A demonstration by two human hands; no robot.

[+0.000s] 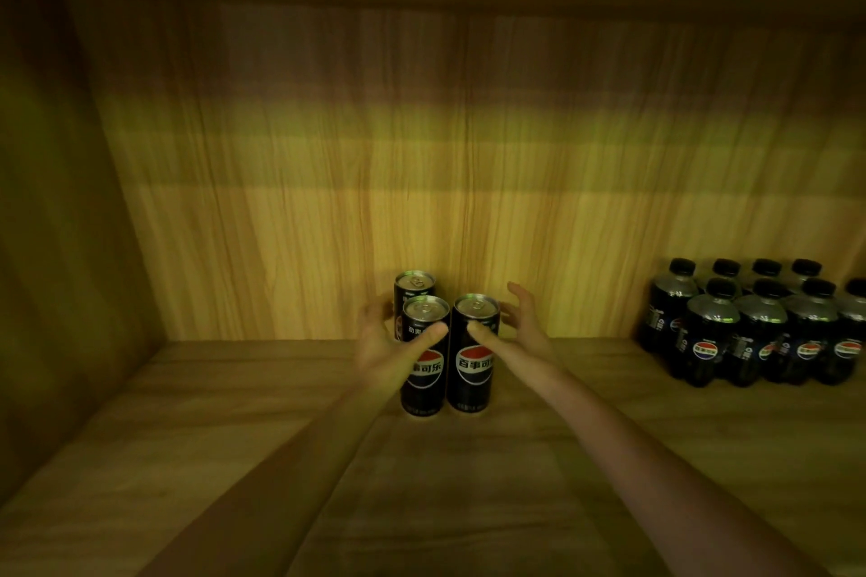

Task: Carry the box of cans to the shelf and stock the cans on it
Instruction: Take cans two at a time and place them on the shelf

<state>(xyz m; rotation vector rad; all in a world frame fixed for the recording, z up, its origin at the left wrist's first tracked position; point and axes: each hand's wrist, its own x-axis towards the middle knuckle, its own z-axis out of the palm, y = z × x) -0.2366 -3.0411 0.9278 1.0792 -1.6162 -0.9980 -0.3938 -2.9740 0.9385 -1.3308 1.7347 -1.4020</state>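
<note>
While three cans [445, 351] stand between them, both hands' fingers [518, 309] spread apart.

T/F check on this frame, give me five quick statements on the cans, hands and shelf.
1. Three cans stand upright on the shelf. True.
2. The cans are lying on their sides. False: all stand upright, tops up.
3. The left hand and right hand flank the cans, thumbs on the front two. True.
4. The bottles sit left of the cans. False: they are at the right.
5. A cardboard box rests on the shelf. False: none is visible.
</note>
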